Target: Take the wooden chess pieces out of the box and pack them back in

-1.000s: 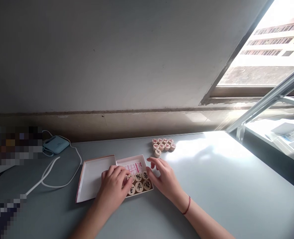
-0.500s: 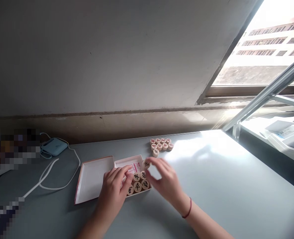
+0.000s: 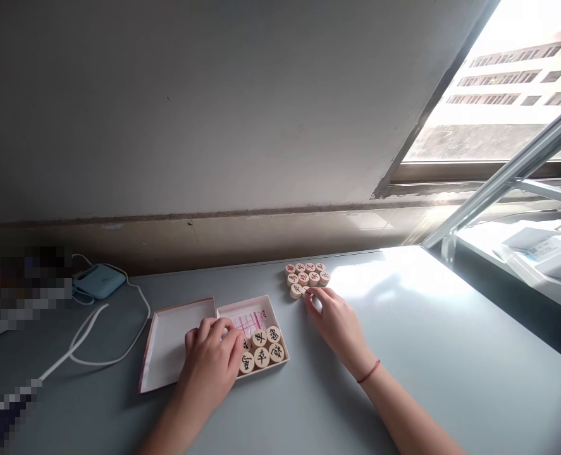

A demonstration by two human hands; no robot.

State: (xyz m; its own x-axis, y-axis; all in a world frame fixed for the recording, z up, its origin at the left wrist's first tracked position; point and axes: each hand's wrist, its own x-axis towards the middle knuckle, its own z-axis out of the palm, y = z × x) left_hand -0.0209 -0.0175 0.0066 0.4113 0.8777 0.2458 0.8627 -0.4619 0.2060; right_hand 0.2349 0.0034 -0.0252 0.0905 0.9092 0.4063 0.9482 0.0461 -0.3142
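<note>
A small white cardboard box (image 3: 269, 309) lies open on the grey desk, with several round wooden chess pieces (image 3: 262, 347) marked in black in its near half. My left hand (image 3: 212, 363) rests on the box's left side, its fingers curled over the edge and some pieces. Its lid (image 3: 169, 338) lies open to the left. Farther back, a cluster of red-marked pieces (image 3: 307, 275) sits on the desk. My right hand (image 3: 336, 322) reaches there and pinches one piece at the cluster's near edge.
A white cable (image 3: 100, 328) loops across the desk's left side to a light blue device (image 3: 98, 280). A grey wall stands behind the desk. A window and a metal rail (image 3: 503, 183) are at the right, with papers (image 3: 536, 246) beyond.
My right hand lifted a piece out of the box and carried it back and right to the cluster of red-marked pieces. My left hand stayed on the box.
</note>
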